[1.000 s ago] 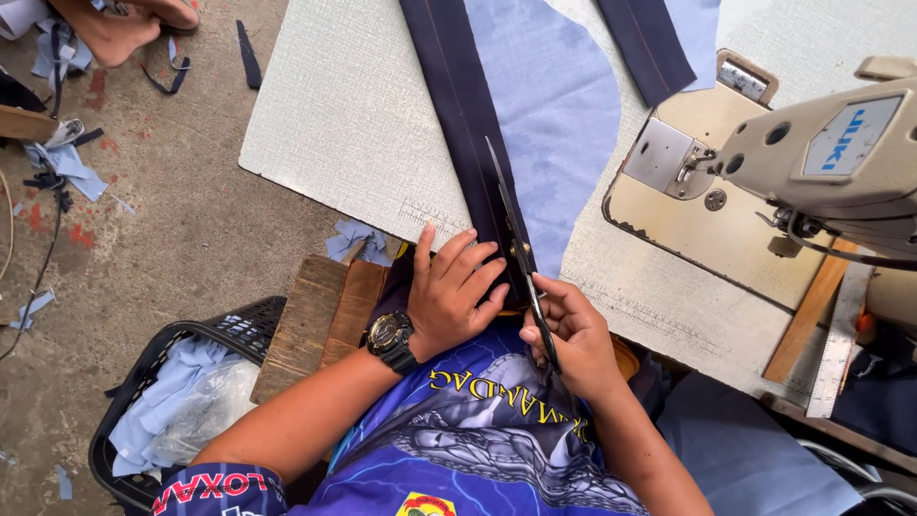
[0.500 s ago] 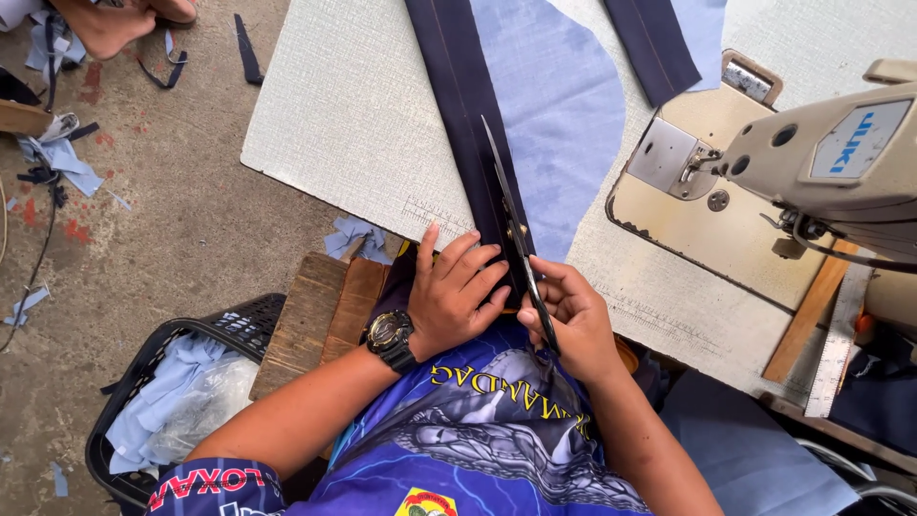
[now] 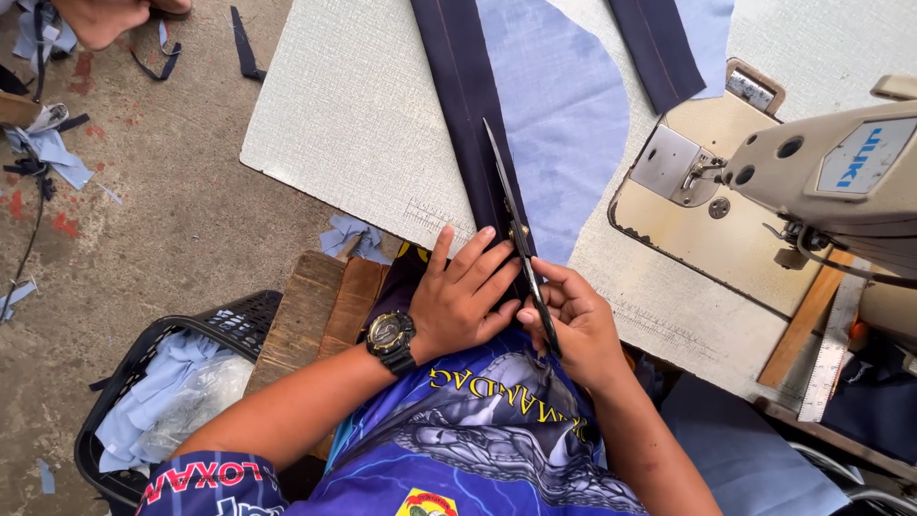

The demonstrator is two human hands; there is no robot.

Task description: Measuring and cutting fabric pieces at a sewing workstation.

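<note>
A navy fabric strip [image 3: 465,105] with a light blue curved panel [image 3: 564,124] sewn to it lies across the white work table [image 3: 353,115]. My left hand [image 3: 465,294], with a black wristwatch, presses flat on the strip at the table's near edge. My right hand [image 3: 573,320] grips black scissors [image 3: 511,225], whose long blades lie along the seam between navy and light blue cloth, pointing away from me.
A beige sewing machine [image 3: 812,172] stands at the right, with a second navy strip [image 3: 659,48] behind it. A metal ruler [image 3: 829,358] leans at the right edge. A black basket of scraps [image 3: 162,382] sits on the concrete floor at left, beside a wooden bench [image 3: 310,311].
The view has shifted slightly. Both hands hold nearly the same place, and the scissors lie a little further along the seam.
</note>
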